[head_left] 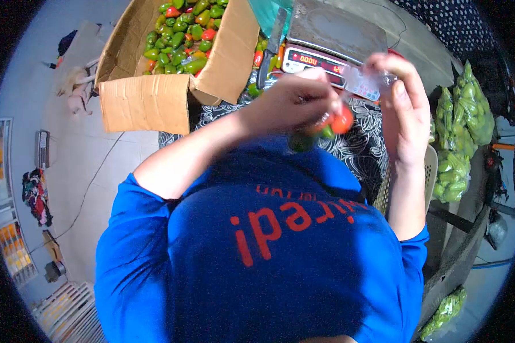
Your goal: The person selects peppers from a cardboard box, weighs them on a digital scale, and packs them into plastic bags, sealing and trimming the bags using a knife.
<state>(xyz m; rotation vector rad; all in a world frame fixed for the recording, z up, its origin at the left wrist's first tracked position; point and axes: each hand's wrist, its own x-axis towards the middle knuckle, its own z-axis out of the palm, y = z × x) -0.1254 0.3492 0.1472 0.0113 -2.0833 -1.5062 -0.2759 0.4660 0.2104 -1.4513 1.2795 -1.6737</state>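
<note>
The left hand's (296,104) fingers pinch the bag of peppers (342,120) near the digital scale (339,30), the right hand's (409,108) gripping clear film (388,79): apparently closing up, which next calls for steady tension.

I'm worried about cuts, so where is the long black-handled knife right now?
In the head view, the knife is at upper centre, just left of the metal-topped digital scale and right of the open brown cardboard box.
</note>
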